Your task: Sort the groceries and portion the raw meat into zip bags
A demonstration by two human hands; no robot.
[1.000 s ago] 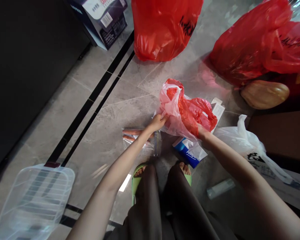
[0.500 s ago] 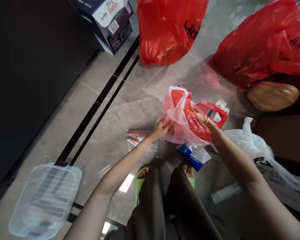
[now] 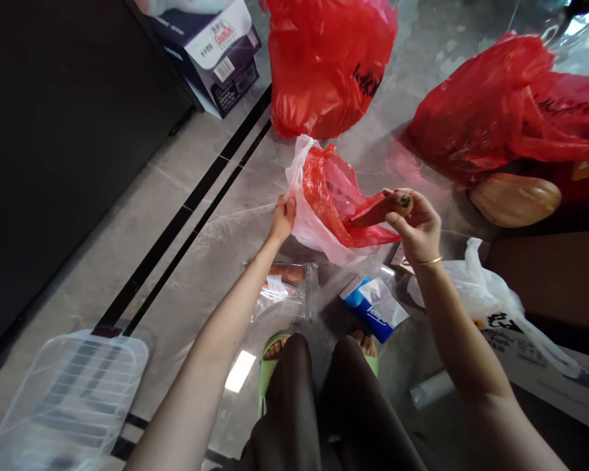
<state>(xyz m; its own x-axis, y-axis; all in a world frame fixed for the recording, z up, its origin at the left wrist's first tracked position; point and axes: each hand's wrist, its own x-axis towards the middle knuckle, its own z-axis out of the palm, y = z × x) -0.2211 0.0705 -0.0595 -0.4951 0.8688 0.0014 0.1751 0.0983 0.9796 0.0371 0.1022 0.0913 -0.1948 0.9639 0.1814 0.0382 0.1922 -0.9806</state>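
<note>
My left hand (image 3: 283, 217) pinches the rim of a whitish plastic bag (image 3: 300, 173) above the floor. Inside it lies a crumpled red plastic bag (image 3: 319, 190), its mouth spread open. Between the fingers of my right hand (image 3: 419, 226) is a carrot (image 3: 379, 210), stem end toward me, its tip over the red bag. Below my hands, a clear zip bag (image 3: 307, 294) with carrots in it rests on the floor. Beside that is a blue and white Tempo tissue pack (image 3: 373, 307).
Two big red bags (image 3: 331, 72), (image 3: 471, 108) stand farther off, a brown rounded object (image 3: 515, 199) near the right one. A purple box (image 3: 223, 62) is at upper left, a clear plastic bin (image 3: 73, 399) at lower left. At right are a white bag (image 3: 476, 278) and cartons (image 3: 554, 275).
My right hand has come out of the red bag and lifted a carrot into sight. The bags have shifted left and opened wider, with my left hand still on the rim.
</note>
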